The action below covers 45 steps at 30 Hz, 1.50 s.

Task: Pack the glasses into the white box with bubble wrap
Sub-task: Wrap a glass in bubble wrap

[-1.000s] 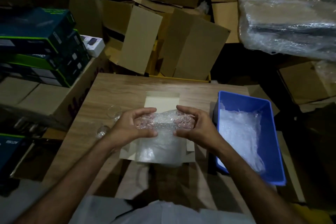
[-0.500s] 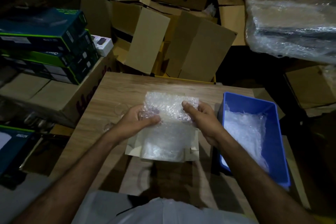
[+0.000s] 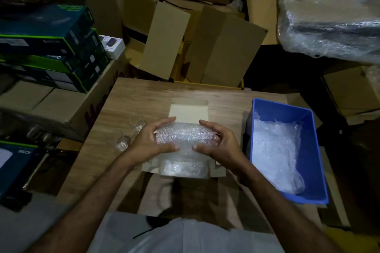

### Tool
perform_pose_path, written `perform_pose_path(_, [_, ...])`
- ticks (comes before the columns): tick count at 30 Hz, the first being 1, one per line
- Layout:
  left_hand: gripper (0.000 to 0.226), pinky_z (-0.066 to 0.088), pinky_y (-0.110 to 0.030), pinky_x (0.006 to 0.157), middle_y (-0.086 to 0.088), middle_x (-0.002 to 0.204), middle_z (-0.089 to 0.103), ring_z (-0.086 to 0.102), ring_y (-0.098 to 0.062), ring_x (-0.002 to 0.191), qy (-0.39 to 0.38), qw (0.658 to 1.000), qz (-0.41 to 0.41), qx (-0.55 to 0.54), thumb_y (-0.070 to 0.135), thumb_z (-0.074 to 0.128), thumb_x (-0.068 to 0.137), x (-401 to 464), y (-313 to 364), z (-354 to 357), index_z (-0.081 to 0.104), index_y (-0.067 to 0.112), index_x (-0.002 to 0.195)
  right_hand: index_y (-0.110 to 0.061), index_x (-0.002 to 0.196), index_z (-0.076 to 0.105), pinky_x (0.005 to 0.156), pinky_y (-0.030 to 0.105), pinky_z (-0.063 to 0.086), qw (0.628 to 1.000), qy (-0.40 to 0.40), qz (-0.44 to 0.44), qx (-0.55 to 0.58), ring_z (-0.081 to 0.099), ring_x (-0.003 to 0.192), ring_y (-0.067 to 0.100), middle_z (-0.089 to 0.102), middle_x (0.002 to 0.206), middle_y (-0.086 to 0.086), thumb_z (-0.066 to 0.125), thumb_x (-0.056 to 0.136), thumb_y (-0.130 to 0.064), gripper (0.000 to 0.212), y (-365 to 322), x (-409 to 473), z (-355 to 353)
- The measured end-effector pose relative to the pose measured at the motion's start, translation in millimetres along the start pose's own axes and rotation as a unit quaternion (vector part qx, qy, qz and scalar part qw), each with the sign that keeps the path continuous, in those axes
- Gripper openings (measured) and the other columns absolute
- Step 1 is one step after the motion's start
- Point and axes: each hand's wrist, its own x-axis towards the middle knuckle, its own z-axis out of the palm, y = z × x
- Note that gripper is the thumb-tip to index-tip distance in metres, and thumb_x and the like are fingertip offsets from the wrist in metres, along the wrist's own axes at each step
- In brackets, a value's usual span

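Risk: your left hand [image 3: 151,142] and right hand [image 3: 218,145] grip the bubble-wrap roll [image 3: 185,134] over the white box [image 3: 188,110]; a loosening wrap could unroll, and a left elbow swing could topple the bare glasses [image 3: 131,129] near the table's left edge.

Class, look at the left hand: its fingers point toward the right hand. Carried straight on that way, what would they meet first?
The bubble-wrap bundle that the left hand already grips; beyond it, probably the right hand at the bundle's other end, though depth is hard to judge.

Box [image 3: 188,110] on table [image 3: 144,96]; glasses [image 3: 129,131] left, bin [image 3: 314,150] right.
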Motion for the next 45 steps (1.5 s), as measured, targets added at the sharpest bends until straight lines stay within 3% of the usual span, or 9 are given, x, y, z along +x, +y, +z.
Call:
perform_pose_path(5, [0.043,0.053,-0.018,0.086,0.004,0.123,0.051,0.056,-0.009,0.109,0.057,0.956,0.051,0.285,0.024,0.089,0.074,10,-2,2,0.073,0.034,0.113,-0.025,0.119,0.073,0.078,0.026,0.058,0.975,0.009,-0.039,-0.218,0.062,0.096,0.012,0.060,0.107,-0.007,0.087,0.077,-0.024,0.044,0,12,1])
perform_pose_path(8, [0.007,0.052,-0.032,0.086,0.004,0.115,0.048,0.054,-0.015,0.109,0.071,0.936,0.097,0.330,0.040,0.079,0.085,13,-1,-6,0.072,0.039,0.086,-0.022,0.087,0.078,0.064,0.029,0.048,0.964,-0.019,-0.072,-0.255,0.060,0.082,0.018,0.065,0.091,-0.002,0.080,0.083,-0.038,0.017,1,21,-7])
perform_pose_path(11, [0.031,0.055,-0.034,0.086,0.006,0.123,0.062,0.064,-0.012,0.108,0.028,0.981,0.044,0.189,0.054,0.073,0.085,11,1,-13,0.076,0.027,0.100,-0.013,0.105,0.071,0.075,0.020,0.056,0.993,-0.039,0.008,-0.114,0.066,0.098,0.010,0.067,0.112,-0.001,0.077,0.089,-0.033,0.027,-11,18,-18])
perform_pose_path(15, [0.076,0.042,-0.040,0.063,-0.010,0.081,0.057,0.050,-0.025,0.069,0.059,0.997,-0.008,0.045,0.065,0.070,0.084,7,-9,3,0.054,-0.009,0.093,-0.005,0.108,0.070,0.072,0.028,0.060,0.996,-0.027,0.053,0.072,0.076,0.089,0.022,0.078,0.098,0.008,0.071,0.094,-0.026,0.025,-15,13,-11])
perform_pose_path(21, [0.029,0.041,-0.015,0.047,0.008,0.051,0.059,0.051,0.000,0.047,0.116,0.993,-0.003,-0.033,0.018,0.060,0.101,-5,-14,24,0.058,0.012,0.073,-0.012,0.124,0.067,0.083,0.038,0.062,0.989,-0.039,0.096,0.105,0.074,0.103,0.027,0.076,0.114,0.007,0.085,0.080,-0.017,0.047,4,5,-7])
perform_pose_path(27, [0.037,0.056,-0.034,0.068,-0.023,0.112,0.073,0.068,-0.031,0.090,0.068,0.989,-0.049,-0.121,0.020,0.076,0.089,-11,-28,-1,0.063,0.006,0.120,-0.012,0.127,0.064,0.091,0.039,0.060,0.985,-0.075,0.103,0.113,0.072,0.110,0.025,0.075,0.119,0.007,0.085,0.078,-0.012,0.054,4,10,-11])
perform_pose_path(35, [0.063,0.060,-0.035,0.090,-0.007,0.118,0.075,0.072,-0.024,0.111,-0.147,0.986,-0.073,0.036,0.005,0.073,0.089,-6,12,-24,0.047,0.026,0.143,-0.002,0.117,0.069,0.092,0.045,0.058,0.985,-0.153,0.071,0.040,0.071,0.104,0.033,0.073,0.115,0.017,0.087,0.074,-0.008,0.048,-15,23,-17])
perform_pose_path(39, [0.062,0.060,-0.032,0.085,-0.009,0.119,0.075,0.073,-0.023,0.109,-0.068,0.998,-0.004,0.001,0.008,0.071,0.092,-4,10,-4,0.046,0.033,0.142,-0.009,0.134,0.060,0.104,0.047,0.053,0.934,-0.168,0.127,0.290,0.065,0.120,0.034,0.067,0.131,0.016,0.074,0.084,-0.025,0.054,-8,14,-4])
perform_pose_path(45, [0.045,0.062,-0.057,0.074,-0.020,0.123,0.065,0.072,-0.038,0.101,0.084,0.995,0.052,-0.022,0.008,0.074,0.091,-13,-15,11,0.053,0.030,0.125,-0.012,0.135,0.049,0.092,0.051,0.059,0.964,-0.047,0.151,0.212,0.070,0.112,0.034,0.068,0.127,0.016,0.081,0.083,-0.014,0.061,15,-5,32])
